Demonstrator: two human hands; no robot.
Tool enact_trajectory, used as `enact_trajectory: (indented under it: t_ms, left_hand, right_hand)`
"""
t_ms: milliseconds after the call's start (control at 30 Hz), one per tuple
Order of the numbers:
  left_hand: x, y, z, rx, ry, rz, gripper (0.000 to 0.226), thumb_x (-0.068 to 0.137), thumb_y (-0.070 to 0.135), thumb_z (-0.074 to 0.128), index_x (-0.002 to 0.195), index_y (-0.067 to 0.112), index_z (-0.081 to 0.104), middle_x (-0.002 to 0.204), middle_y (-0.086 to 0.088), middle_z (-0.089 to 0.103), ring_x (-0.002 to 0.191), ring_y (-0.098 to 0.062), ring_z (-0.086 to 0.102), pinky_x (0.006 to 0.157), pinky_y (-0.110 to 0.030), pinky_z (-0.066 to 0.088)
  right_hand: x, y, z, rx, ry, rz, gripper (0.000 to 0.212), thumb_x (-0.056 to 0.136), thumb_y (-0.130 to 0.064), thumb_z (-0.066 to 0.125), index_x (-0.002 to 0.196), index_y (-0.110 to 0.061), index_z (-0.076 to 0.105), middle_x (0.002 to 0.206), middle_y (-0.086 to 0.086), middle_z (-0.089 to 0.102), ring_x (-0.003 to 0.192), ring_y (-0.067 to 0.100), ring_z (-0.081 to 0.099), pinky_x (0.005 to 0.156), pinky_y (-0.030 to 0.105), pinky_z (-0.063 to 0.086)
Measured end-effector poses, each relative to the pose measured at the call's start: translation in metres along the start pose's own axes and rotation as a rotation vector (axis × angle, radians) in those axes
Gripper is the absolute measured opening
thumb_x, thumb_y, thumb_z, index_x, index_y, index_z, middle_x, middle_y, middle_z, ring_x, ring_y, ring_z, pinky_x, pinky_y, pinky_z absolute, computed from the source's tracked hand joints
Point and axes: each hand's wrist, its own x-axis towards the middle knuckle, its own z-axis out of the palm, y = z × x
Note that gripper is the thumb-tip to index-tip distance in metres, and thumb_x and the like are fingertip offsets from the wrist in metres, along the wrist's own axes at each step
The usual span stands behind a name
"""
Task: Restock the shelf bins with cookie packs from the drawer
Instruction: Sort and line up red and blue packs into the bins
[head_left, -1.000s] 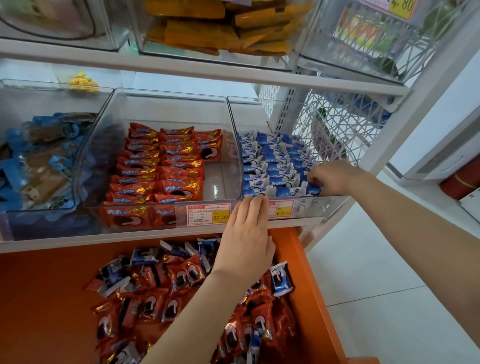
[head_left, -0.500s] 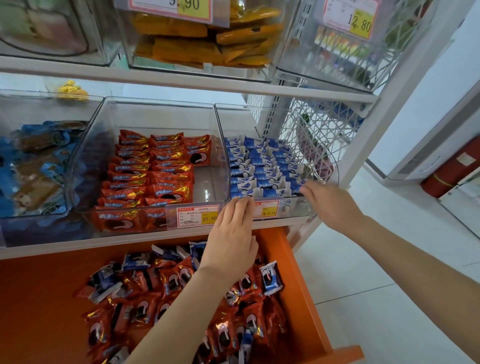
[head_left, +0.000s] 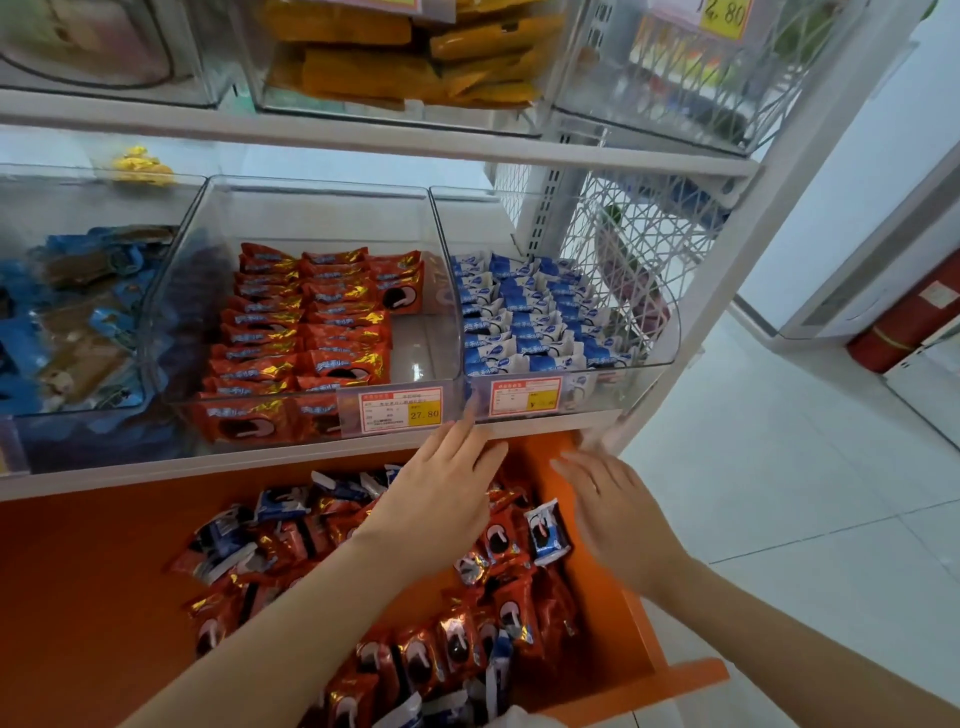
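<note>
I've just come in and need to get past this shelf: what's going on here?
A person is restocking cookie packs. The left hand and right hand are open and empty, held over the open orange drawer close to the bins' front edge. Loose red and blue packs lie in the drawer. The red-pack bin has a bare gap on its right; the blue-pack bin looks nearly full.

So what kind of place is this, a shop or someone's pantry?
Most likely a small shop's snack aisle. Clear bins on white shelves hold neat rows of cookie packs, price tags are fixed to the bin fronts, and an orange drawer below holds loose packs.
</note>
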Motion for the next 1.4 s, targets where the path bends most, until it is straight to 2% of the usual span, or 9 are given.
enact_trajectory:
  t_ms: [67, 200, 267, 367, 500, 600, 1033, 1200, 1400]
  left_hand:
    - [-0.012, -0.012, 0.012, 0.018, -0.007, 0.051, 0.046, 0.069, 0.03, 0.076, 0.112, 0.017, 0.068, 0.11, -0.002, 0.066, 0.106, -0.02, 0.062, 0.093, -0.034, 0.05]
    - [-0.038, -0.039, 0.041, 0.042, -0.151, -0.013, 0.043, 0.069, 0.029, 0.075, 0.109, 0.018, 0.068, 0.105, -0.001, 0.065, 0.099, -0.019, 0.063, 0.088, -0.034, 0.052]
    - [-0.05, -0.055, 0.057, 0.037, -0.262, -0.07, 0.042, 0.075, 0.027, 0.071, 0.115, 0.016, 0.064, 0.111, -0.004, 0.062, 0.105, -0.022, 0.06, 0.092, -0.036, 0.05]
    - [-0.067, -0.078, 0.083, 0.07, -0.383, -0.118, 0.054, 0.053, 0.027, 0.084, 0.104, 0.015, 0.071, 0.101, -0.006, 0.068, 0.093, -0.022, 0.066, 0.081, -0.035, 0.055]
    - [-0.088, -0.1, 0.119, 0.029, -0.564, -0.181, 0.054, 0.089, 0.026, 0.055, 0.14, 0.016, 0.043, 0.145, -0.01, 0.041, 0.134, -0.026, 0.038, 0.11, -0.039, 0.031]
    - [-0.097, -0.108, 0.143, -0.023, -0.66, -0.268, 0.056, 0.098, 0.027, 0.041, 0.15, 0.019, 0.022, 0.154, -0.007, 0.022, 0.143, -0.025, 0.019, 0.116, -0.038, 0.016]
    - [-0.124, -0.106, 0.217, -0.355, -0.697, -0.688, 0.067, 0.096, 0.027, 0.052, 0.152, 0.02, 0.017, 0.153, -0.002, 0.029, 0.139, -0.022, 0.028, 0.112, -0.034, 0.026]
    - [-0.13, -0.096, 0.226, -0.425, -0.597, -0.803, 0.06, 0.097, 0.025, 0.05, 0.15, 0.018, 0.023, 0.148, -0.005, 0.038, 0.135, -0.024, 0.031, 0.111, -0.034, 0.026]
    - [-0.128, -0.091, 0.229, -0.473, -0.602, -0.894, 0.053, 0.093, 0.024, 0.058, 0.139, 0.015, 0.035, 0.139, -0.006, 0.045, 0.13, -0.023, 0.038, 0.108, -0.034, 0.029]
  right_hand:
    - [0.0, -0.012, 0.013, 0.052, -0.125, 0.027, 0.071, 0.067, -0.013, 0.082, 0.128, -0.02, 0.046, 0.121, -0.001, 0.061, 0.112, 0.018, 0.059, 0.096, 0.035, 0.048]
    - [0.007, -0.028, 0.046, 0.18, -0.288, 0.151, 0.048, 0.1, -0.025, 0.04, 0.147, -0.027, 0.028, 0.147, -0.011, 0.032, 0.136, 0.007, 0.03, 0.113, 0.022, 0.02]
    - [0.014, -0.032, 0.064, 0.235, -0.31, 0.223, 0.048, 0.1, -0.025, 0.04, 0.147, -0.025, 0.027, 0.148, -0.008, 0.031, 0.132, 0.009, 0.036, 0.109, 0.022, 0.029]
    - [0.025, -0.034, 0.093, 0.28, -0.389, 0.321, 0.052, 0.099, -0.021, 0.046, 0.147, -0.02, 0.027, 0.15, -0.001, 0.031, 0.133, 0.016, 0.039, 0.107, 0.028, 0.037]
    - [0.03, -0.036, 0.128, 0.322, -0.487, 0.491, 0.054, 0.099, -0.021, 0.046, 0.148, -0.014, 0.023, 0.152, 0.01, 0.028, 0.14, 0.026, 0.028, 0.11, 0.035, 0.033]
    - [0.029, -0.04, 0.152, 0.361, -0.533, 0.571, 0.061, 0.097, -0.019, 0.051, 0.147, -0.009, 0.019, 0.152, 0.016, 0.024, 0.139, 0.028, 0.032, 0.107, 0.033, 0.035]
    - [0.033, -0.05, 0.195, 0.585, -0.367, 0.868, 0.085, 0.078, -0.012, 0.077, 0.143, 0.001, 0.025, 0.138, 0.017, 0.045, 0.129, 0.031, 0.045, 0.105, 0.032, 0.037]
    - [0.027, -0.058, 0.196, 0.564, -0.51, 0.878, 0.055, 0.079, -0.018, 0.075, 0.123, -0.003, 0.046, 0.119, 0.013, 0.06, 0.11, 0.03, 0.059, 0.087, 0.03, 0.046]
    - [0.025, -0.061, 0.194, 0.492, -0.575, 0.836, 0.045, 0.081, -0.028, 0.072, 0.117, -0.008, 0.052, 0.12, 0.01, 0.059, 0.111, 0.028, 0.058, 0.089, 0.033, 0.046]
